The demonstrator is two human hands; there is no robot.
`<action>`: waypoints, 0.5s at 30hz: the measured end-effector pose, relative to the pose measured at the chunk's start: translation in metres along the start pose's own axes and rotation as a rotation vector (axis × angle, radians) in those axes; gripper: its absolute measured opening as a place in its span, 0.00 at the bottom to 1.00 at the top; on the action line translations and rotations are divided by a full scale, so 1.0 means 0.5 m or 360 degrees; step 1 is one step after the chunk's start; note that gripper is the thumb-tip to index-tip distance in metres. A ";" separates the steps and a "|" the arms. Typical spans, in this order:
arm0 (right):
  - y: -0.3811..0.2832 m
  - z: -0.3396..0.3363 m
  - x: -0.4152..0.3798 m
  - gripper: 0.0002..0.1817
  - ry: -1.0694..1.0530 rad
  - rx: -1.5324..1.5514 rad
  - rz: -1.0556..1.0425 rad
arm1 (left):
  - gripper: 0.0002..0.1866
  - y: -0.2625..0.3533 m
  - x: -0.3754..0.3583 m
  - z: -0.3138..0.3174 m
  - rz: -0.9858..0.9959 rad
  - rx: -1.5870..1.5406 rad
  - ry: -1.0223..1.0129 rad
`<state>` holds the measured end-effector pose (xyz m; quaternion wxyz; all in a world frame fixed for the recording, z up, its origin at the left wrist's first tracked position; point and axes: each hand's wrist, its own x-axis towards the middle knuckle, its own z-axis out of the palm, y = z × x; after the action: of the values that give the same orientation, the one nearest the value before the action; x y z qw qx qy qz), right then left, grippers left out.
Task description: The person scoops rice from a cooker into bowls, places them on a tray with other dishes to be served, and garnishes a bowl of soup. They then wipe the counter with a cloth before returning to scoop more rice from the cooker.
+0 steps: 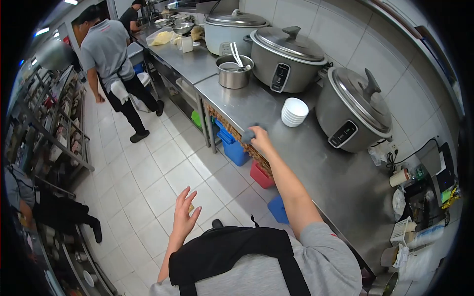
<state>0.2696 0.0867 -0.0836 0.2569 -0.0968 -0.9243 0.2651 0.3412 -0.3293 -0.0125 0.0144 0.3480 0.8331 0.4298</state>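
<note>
My right hand is closed on a dark grey cloth at the front edge of the steel counter. Over the tiled floor, my left hand hangs with its fingers apart and nothing in it. A stack of white bowls stands on the counter beyond my right hand. Behind the bowls are two grey rice cookers with lids on. A steel pot holding white-handled utensils stands farther left.
Blue bins and a red bin sit under the counter. One person walks in the aisle; another stands farther back. A third person is at the lower left, near shelves.
</note>
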 end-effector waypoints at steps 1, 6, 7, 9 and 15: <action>-0.037 0.012 0.032 0.24 0.0011 0.0012 0.0005 | 0.26 -0.012 0.014 -0.013 -0.0017 -0.0021 0.0008; -0.092 -0.010 0.184 0.22 0.0004 0.0497 -0.0121 | 0.26 -0.084 0.081 -0.066 -0.0095 -0.0004 0.0084; -0.074 -0.026 0.212 0.22 0.0244 0.0465 -0.0044 | 0.26 -0.096 0.093 -0.074 -0.0128 0.0012 0.0086; -0.021 -0.063 0.258 0.22 0.0586 0.0323 0.0136 | 0.26 -0.119 0.114 -0.079 -0.0180 0.0027 0.0090; 0.215 -0.003 0.331 0.43 -0.0587 -0.0672 0.0580 | 0.27 -0.151 0.233 -0.058 -0.0201 0.0002 0.0097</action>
<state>0.1344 0.2301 -0.0704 0.0078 -0.2621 -0.9572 0.1222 0.2007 -0.3103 -0.0171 0.0160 0.2815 0.8537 0.4379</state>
